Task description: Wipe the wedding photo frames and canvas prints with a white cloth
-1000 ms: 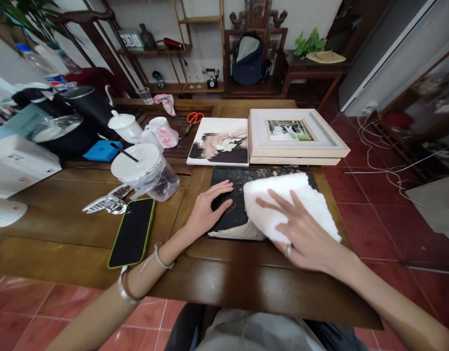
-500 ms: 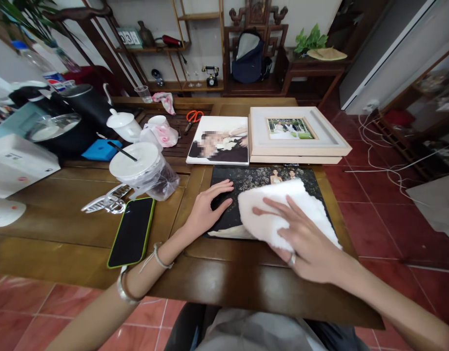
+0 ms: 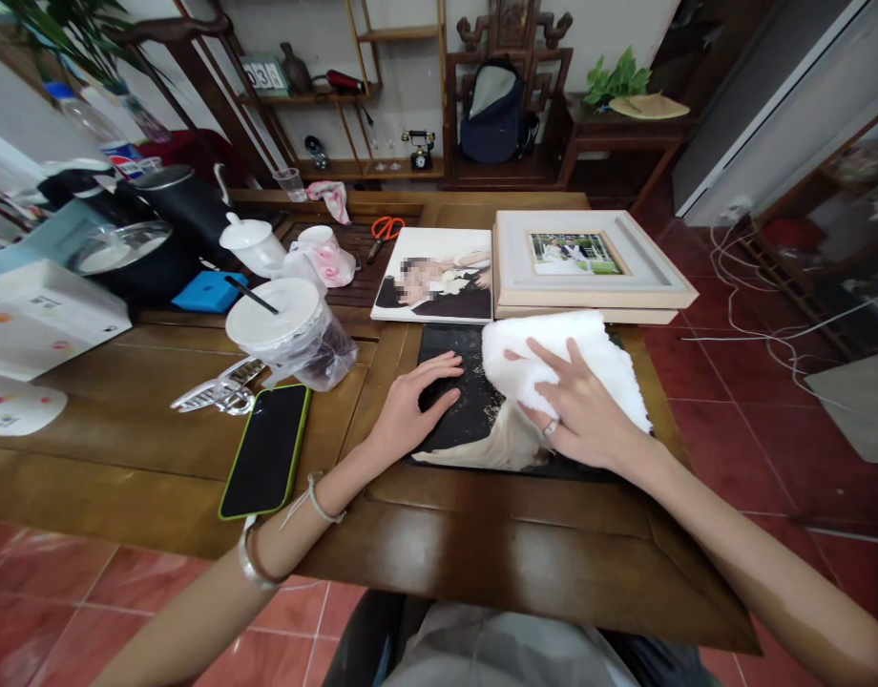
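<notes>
A dark photo print (image 3: 482, 434) lies flat on the wooden table, a pale dress trailing along its lower edge. My left hand (image 3: 417, 405) rests on its left side, fingers stretched out and holding nothing. A white cloth (image 3: 611, 367) covers the upper right of the print. My right hand (image 3: 578, 401) lies over this cloth, fingers spread and pressing it down onto the print. Just behind are a white-edged photo panel (image 3: 446, 277) and a stack of pale wooden picture frames (image 3: 668, 277), the top one holding a small outdoor photo.
Left of my forearm lie a phone (image 3: 263, 458) in a green case and a clear hair clip (image 3: 220, 386). A lidded cup with a straw (image 3: 278, 320) stands in a plastic bag. Orange-handled scissors (image 3: 387, 229) and a white teapot (image 3: 254, 246) are further back.
My right hand has slid the cloth away from me, up toward the frames. More of the pale dress on the print now shows. My left hand stays in place.
</notes>
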Demonstrator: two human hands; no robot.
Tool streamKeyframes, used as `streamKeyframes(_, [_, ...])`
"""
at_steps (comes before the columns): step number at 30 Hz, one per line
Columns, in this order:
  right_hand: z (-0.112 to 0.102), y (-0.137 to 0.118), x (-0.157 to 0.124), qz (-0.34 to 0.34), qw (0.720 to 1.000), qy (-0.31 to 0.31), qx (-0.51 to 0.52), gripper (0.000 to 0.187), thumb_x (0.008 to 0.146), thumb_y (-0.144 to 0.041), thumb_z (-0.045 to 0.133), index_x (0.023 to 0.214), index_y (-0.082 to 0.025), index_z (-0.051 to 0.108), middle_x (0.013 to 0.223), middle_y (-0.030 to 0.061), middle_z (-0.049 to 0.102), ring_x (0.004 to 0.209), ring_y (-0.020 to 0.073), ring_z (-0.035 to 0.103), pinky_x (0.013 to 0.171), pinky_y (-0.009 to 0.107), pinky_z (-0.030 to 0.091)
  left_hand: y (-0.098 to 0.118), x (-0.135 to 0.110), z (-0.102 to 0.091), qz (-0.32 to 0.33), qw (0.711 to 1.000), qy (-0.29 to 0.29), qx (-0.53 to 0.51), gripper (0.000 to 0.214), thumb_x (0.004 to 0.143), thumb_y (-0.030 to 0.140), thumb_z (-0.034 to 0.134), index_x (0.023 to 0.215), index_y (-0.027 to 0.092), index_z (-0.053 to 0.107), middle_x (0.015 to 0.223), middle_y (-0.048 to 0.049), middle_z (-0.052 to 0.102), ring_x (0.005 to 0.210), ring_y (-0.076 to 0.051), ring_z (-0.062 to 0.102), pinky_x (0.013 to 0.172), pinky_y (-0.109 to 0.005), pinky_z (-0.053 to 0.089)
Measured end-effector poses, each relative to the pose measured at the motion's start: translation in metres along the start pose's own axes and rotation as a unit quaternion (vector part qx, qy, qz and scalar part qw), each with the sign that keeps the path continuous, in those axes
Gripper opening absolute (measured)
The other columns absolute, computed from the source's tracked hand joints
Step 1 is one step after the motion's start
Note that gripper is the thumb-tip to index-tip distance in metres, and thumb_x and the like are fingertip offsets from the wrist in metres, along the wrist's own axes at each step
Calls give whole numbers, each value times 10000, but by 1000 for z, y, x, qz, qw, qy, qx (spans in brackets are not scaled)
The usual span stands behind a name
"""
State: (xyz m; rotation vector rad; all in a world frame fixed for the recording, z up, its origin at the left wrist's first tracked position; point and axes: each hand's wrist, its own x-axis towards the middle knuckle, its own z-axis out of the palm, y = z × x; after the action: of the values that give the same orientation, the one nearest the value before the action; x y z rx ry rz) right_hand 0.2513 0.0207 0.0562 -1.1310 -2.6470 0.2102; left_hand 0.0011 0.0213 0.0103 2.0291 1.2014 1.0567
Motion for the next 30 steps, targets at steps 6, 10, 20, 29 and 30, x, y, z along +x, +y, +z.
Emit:
streamKeyframes(6, [-3, -46, -47, -39, 996, -62, 58, 112, 741, -193, 547, 705, -180, 653, 1507, 95, 348, 1426, 374, 157, 1099, 704, 49, 1, 0, 0, -5, 1000, -4, 6, 214, 893, 253, 569, 1086, 216, 654, 1274, -87, 634, 1251, -221, 543, 1083, -458, 406])
streamKeyframes(10, [-5, -69, -73, -61, 992, -62, 95, 69, 672, -181, 569, 674, -185, 638, 1524, 92, 316, 1421, 403, 135, 1091, 719, 22, 1, 0, 0, -3, 1000, -6, 6, 211, 895, 256, 567, 1084, 217, 652, 1261, -81, 642, 1253, -224, 541, 1084, -459, 405])
streamKeyframes(20, [-12, -28, -25, -40, 996, -35, 68, 155, 833, -195, 511, 741, -176, 635, 1370, 149, 532, 1358, 331, 361, 1109, 640, 205, 1, 0, -1, -3, 1000, -10, 8, 234, 897, 261, 561, 1112, 222, 643, 1286, -81, 626, 1257, -227, 537, 1084, -462, 405])
streamKeyframes(29, [1, 5, 30, -3, 1000, -12, 0, 312, 951, -274, 392, 994, -112, 655, 1255, 214, 607, 1365, 334, 347, 1073, 663, 231, -1, 0, 0, 0, 1000, -8, 7, 233, 894, 235, 567, 1113, 219, 644, 1284, -77, 629, 1259, -213, 536, 1092, -445, 398])
streamKeyframes(30, [1, 4, 30, -3, 1000, -11, -3, 301, 940, -257, 400, 977, -107, 658, 1269, 219, 596, 1365, 346, 344, 1064, 678, 229, 0, 0, 0, -1, 1000, -8, 8, 233, 893, 233, 569, 1113, 216, 644, 1285, -78, 628, 1259, -212, 535, 1094, -441, 396])
